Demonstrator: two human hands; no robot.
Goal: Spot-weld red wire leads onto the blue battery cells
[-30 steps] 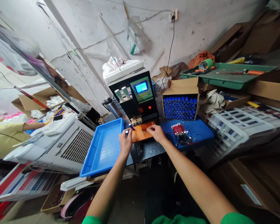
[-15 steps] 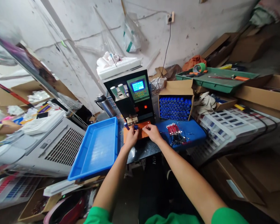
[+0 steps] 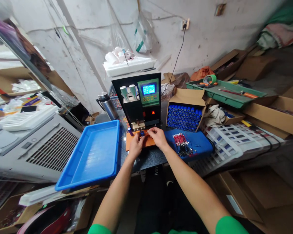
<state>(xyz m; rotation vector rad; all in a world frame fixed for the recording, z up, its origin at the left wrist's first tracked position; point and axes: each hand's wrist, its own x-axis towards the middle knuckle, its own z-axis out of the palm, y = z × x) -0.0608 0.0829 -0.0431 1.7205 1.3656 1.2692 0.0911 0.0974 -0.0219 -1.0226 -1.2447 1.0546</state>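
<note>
A spot welder (image 3: 134,110) with a lit screen stands before me, an orange board (image 3: 148,143) at its foot. On that board, under the welding pins, my left hand (image 3: 136,144) is closed on a blue battery cell (image 3: 142,133). Just to the right, my right hand (image 3: 157,137) pinches what looks like a thin wire, close to the cell; its far end is too small to make out. Another blue cell (image 3: 130,131) stands upright left of the pins. A bundle of red and black wires (image 3: 182,143) with white connectors lies right of my right hand.
A blue tray (image 3: 90,156) lies at the left, with a steel flask (image 3: 108,105) behind it. At the right, a carton (image 3: 185,96) holds many blue cells, beside a blue pad (image 3: 197,139) under the wires. A white crate (image 3: 219,149) stands farther right.
The view has shifted and tilted slightly. Both hands stay at the welder's pins, with the cell still under my left fingers and my right hand still pinched beside it.
</note>
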